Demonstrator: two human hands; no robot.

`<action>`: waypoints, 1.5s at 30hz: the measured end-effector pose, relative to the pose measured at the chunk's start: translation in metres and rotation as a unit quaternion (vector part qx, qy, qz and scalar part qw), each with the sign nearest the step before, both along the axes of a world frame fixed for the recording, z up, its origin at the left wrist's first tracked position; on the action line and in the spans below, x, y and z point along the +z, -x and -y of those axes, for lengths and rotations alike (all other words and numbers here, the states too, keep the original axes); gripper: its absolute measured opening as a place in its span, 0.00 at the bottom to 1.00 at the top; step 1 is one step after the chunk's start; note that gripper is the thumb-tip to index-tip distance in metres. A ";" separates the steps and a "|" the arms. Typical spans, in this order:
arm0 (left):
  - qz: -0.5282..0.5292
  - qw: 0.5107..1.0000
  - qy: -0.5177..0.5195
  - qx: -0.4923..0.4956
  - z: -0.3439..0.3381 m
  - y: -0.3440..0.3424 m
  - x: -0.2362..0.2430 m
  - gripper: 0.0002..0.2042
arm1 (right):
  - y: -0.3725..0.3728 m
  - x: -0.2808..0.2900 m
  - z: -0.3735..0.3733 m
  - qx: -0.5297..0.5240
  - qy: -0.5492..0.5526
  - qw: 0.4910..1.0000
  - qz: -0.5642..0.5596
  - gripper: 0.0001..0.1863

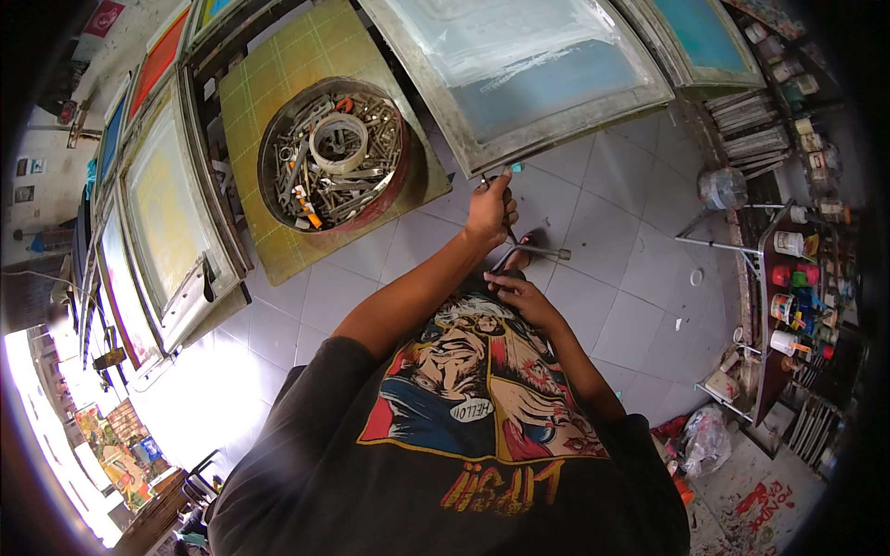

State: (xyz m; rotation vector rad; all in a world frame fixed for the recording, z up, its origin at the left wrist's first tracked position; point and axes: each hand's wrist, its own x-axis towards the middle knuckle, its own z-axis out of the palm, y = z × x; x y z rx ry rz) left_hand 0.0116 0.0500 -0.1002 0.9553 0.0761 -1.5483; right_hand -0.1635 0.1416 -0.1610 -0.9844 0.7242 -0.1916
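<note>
My left hand (pixel 491 211) reaches forward and is closed in a fist just below the near corner of a screen-printing frame (pixel 556 119). A dark rod shows above and below that fist. It seems to join a metal socket wrench (pixel 562 254), whose socket end points right over the floor. Nearer my body, my right hand (pixel 524 295) has its fingers curled at the front of my dark printed shirt. Its fingertips are by a thin dark edge; what they hold, if anything, is not clear. My foot partly shows between the hands.
A round tin (pixel 400 185) full of bolts, wrenches and a tape roll sits on a greenish board (pixel 250 139) at left. More screen frames (pixel 176 208) stand farther left. At right are a shelf of paint pots (pixel 788 243) and a clear plastic jug (pixel 721 189).
</note>
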 end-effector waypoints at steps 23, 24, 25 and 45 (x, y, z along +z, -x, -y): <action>-0.025 0.998 0.050 0.029 -0.022 -0.002 -0.008 0.05 | -0.012 0.055 0.010 -0.363 -0.234 0.858 0.277 0.21; 0.002 1.000 0.029 0.007 -0.023 -0.003 -0.007 0.05 | -0.010 0.055 0.009 -0.361 -0.240 0.848 0.305 0.20; 0.029 0.999 0.007 -0.017 -0.025 -0.004 -0.004 0.06 | -0.011 0.055 0.009 -0.367 -0.192 0.871 0.264 0.20; -0.008 0.996 0.085 -0.014 -0.030 -0.003 -0.013 0.08 | -0.017 -0.025 -0.010 -0.124 0.305 0.914 -0.236 0.36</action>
